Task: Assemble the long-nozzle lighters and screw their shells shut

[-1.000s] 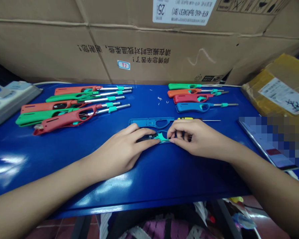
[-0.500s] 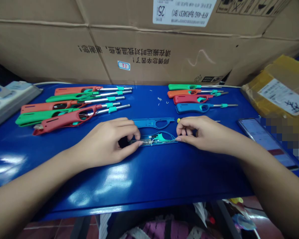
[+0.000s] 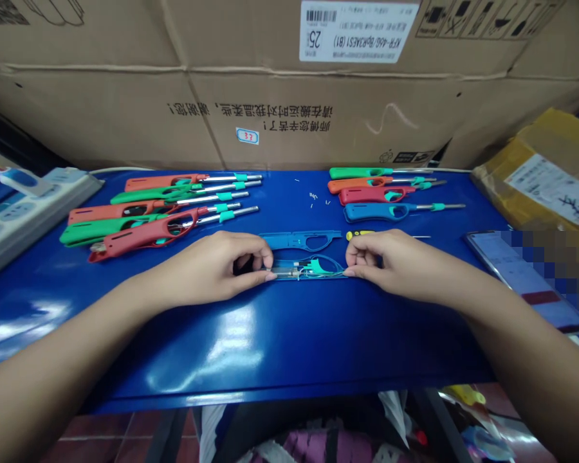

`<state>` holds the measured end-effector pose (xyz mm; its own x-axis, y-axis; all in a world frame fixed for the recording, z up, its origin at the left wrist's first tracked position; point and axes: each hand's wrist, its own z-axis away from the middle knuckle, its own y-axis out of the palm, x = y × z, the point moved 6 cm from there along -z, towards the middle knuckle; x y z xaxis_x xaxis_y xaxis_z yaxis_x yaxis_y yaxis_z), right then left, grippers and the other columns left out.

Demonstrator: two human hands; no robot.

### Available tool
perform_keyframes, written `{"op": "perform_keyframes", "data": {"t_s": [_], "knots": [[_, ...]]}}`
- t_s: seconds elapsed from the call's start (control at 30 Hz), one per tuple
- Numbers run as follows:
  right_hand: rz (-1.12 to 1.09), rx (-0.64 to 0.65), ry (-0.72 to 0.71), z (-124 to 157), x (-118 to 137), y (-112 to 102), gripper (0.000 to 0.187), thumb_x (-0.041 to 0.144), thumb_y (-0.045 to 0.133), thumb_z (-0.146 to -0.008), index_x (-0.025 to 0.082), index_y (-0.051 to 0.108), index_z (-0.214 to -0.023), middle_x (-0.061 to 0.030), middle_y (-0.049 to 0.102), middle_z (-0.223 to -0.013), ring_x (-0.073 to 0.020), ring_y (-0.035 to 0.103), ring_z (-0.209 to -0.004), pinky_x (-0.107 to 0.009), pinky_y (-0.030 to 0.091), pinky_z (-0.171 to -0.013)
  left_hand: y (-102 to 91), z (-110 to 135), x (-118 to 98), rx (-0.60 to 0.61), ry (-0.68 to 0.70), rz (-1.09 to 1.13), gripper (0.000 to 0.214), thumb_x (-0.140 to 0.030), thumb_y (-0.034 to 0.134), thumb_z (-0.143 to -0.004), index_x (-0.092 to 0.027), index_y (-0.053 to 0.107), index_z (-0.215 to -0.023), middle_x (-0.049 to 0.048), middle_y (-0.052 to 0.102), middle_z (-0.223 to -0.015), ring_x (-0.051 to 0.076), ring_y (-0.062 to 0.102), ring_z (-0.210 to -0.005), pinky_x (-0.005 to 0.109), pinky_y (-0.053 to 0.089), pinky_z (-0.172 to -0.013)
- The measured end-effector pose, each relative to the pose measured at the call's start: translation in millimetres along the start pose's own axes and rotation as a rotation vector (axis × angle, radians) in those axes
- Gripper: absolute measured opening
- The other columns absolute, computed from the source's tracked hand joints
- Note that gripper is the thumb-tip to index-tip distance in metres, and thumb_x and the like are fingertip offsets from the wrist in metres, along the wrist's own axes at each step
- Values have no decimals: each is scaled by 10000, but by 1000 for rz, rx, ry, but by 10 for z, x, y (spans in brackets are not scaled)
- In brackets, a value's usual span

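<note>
An opened blue lighter half with a teal trigger and wires inside lies flat on the blue table. My left hand pinches its left end between thumb and fingers. My right hand pinches its right end, fingers curled. Just behind it lies the matching blue cover shell. A yellow-handled screwdriver peeks out behind my right hand.
A pile of red and green long lighters lies at the back left, several more lighters at the back right. Small screws are scattered between them. A power strip sits far left, a phone right, cardboard boxes behind.
My left hand slid from the trigger area to the lighter's left end and my right hand drew back to its right end, uncovering the trigger. The view shifted slightly.
</note>
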<state>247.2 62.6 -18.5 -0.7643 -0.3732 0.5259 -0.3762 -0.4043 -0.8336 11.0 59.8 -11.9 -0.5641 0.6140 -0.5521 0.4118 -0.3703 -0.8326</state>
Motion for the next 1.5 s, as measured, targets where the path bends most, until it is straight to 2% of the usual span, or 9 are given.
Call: {"op": "perform_keyframes", "data": {"t_s": [0.3,0.47,0.67,0.8,0.93,1.07,1.2,1.33,1.5], "knots": [[25,5,4,8,-10,16,118,236,614,-885,208,604,-771,22,602,-642,-115,517,-553,-242,376,-540,-18,-34,224,45,-142,254,226,-394,698,-902,-175,751,-926,29,768,-866,134,666,-739,224,504,-650],[10,3,-17,-7,-1,21,109,215,606,-881,206,601,-772,23,598,-638,-114,509,-549,-242,367,-533,-42,-6,140,50,-36,145,187,-333,648,-940,-188,764,-963,41,751,-940,134,676,-796,240,519,-698],[-8,-22,-50,-1,10,6,128,241,620,-882,205,622,-759,29,581,-607,-109,493,-530,-237,362,-513,-71,6,28,-112,56,11,190,-281,638,-942,-180,743,-1063,64,706,-977,150,658,-837,277,544,-764],[-20,-48,-90,14,34,-14,147,249,620,-891,203,666,-759,18,612,-625,-112,515,-539,-246,363,-520,-38,2,-90,-177,188,-49,188,-233,611,-963,-176,737,-1090,78,691,-1039,175,651,-953,317,535,-878],[78,-157,-157,15,69,-74,128,225,602,-904,203,679,-804,-2,656,-733,-122,546,-622,-262,378,-585,55,7,-175,-126,281,-165,225,-215,571,-985,-193,716,-1155,85,710,-1103,202,637,-1008,353,523,-909],[211,-233,-163,15,83,-115,59,220,614,-901,215,668,-879,-13,668,-859,-143,563,-727,-279,377,-631,101,28,-224,-105,307,-259,259,-219,552,-996,-185,681,-1219,94,714,-1160,218,636,-1035,381,519,-941],[181,-170,-223,19,132,-71,66,268,626,-913,221,671,-902,-13,663,-875,-146,569,-752,-287,395,-665,112,46,-259,-125,316,-308,322,-228,549,-999,-212,638,-1308,101,691,-1248,233,645,-1095,387,524,-966],[146,-118,-242,23,152,-59,54,256,642,-900,223,683,-913,-11,666,-858,-146,567,-740,-285,396,-659,177,49,-278,-82,345,-362,408,-214,509,-1014,-239,571,-1416,114,654,-1344,265,627,-1202,434,518,-1010],[79,-111,-273,41,167,-136,82,292,674,-902,214,673,-876,-8,653,-813,-131,509,-659,-274,391,-625,181,45,-242,-46,296,-362,419,-206,433,-1042,-233,543,-1446,107,655,-1347,255,644,-1135,422,532,-960]]}}
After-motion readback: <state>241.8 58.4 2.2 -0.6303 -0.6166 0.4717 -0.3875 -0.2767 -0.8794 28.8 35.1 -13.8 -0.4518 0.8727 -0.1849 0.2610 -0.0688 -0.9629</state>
